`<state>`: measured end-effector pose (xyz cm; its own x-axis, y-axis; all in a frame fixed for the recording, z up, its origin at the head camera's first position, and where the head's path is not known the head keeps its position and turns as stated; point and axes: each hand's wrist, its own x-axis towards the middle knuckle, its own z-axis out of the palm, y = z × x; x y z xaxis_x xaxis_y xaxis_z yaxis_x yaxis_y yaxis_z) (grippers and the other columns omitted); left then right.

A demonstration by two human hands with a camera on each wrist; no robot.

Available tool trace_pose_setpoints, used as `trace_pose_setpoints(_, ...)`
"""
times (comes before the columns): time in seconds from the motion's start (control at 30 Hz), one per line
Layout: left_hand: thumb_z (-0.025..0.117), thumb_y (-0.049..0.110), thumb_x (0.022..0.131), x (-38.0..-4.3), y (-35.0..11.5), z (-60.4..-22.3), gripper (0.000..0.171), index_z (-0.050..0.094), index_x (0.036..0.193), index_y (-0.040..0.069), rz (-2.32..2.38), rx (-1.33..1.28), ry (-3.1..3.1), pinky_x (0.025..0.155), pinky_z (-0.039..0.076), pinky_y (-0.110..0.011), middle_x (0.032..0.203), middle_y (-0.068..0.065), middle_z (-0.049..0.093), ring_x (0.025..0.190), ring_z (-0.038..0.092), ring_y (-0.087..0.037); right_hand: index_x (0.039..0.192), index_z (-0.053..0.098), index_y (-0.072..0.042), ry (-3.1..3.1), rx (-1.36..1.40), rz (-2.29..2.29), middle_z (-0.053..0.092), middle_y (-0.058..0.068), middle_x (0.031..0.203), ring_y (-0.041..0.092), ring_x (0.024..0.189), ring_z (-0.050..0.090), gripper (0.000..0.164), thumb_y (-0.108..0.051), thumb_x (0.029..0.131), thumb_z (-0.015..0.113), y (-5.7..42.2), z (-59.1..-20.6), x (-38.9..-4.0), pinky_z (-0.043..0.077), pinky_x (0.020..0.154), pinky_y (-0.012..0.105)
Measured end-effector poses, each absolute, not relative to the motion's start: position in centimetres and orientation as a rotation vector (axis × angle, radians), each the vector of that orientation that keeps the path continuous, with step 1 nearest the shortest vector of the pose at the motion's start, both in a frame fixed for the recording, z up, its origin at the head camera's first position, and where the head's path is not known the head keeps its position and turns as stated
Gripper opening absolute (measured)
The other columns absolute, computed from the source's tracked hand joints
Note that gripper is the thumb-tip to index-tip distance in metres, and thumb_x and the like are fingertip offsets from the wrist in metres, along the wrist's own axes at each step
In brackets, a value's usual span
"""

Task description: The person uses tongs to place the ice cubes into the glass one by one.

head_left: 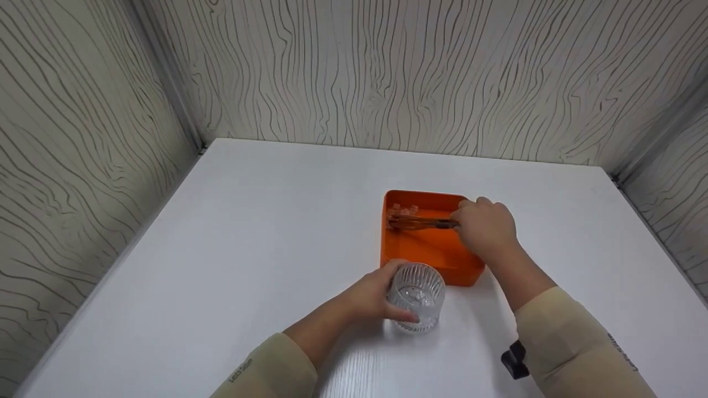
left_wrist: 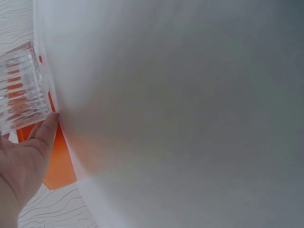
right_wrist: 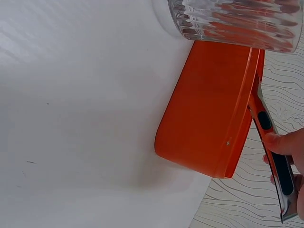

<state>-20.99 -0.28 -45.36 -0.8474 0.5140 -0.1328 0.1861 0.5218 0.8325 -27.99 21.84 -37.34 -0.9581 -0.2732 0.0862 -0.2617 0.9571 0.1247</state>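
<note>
My left hand (head_left: 371, 294) holds a ribbed clear glass (head_left: 418, 298) from its left side, thumb across the front. The glass stands just in front of an orange tray (head_left: 442, 251). With my right hand (head_left: 488, 226) I grip a pair of metal tongs (head_left: 423, 223) with dark handle pads, seen closer as tongs (right_wrist: 275, 156) in the right wrist view. Their tips reach into the tray's left back corner, at a small heap of clear ice-like cubes (head_left: 408, 210). Whether the tips pinch a cube cannot be made out. In the left wrist view, fingers (left_wrist: 45, 133) rest along the glass (left_wrist: 21, 90).
The tray sits on a white table (head_left: 249, 237) with a wood-grain panel (head_left: 354, 72) behind it and panels at both sides. A black object (head_left: 515, 359) shows at the right sleeve (head_left: 569, 337).
</note>
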Motion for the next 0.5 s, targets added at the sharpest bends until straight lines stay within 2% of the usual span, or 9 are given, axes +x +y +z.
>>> trace_pose_setpoints(0.2, 0.083, 0.042, 0.058, -20.9, -0.2, -45.3, 0.082, 0.033, 0.123, 0.046, 1.263, 0.563, 2.386, 0.096, 0.041, -0.036, 0.116, 0.017, 0.05, 0.109, 0.047, -0.007, 0.088, 0.073, -0.015, -2.996, 0.412, -0.192, 0.057, 0.003, 0.074, 0.023, 0.066, 0.047, 0.01, -0.016, 0.082, 0.065, 22.6, -37.1, -27.9, 0.045, 0.056, 0.036)
trace_pose_setpoints(0.5, 0.082, 0.044, 0.058, -20.9, -0.3, -45.2, 0.083, 0.032, 0.124, 0.046, 1.236, 0.546, 2.395, 0.096, 0.042, -0.036, 0.117, 0.018, 0.049, 0.111, 0.047, -0.007, 0.095, 0.071, -0.014, -3.096, 0.339, -0.07, 0.058, 0.005, 0.082, 0.025, 0.073, 0.048, 0.016, -0.017, 0.082, 0.063, 23.1, -37.5, -27.8, 0.046, 0.061, 0.039)
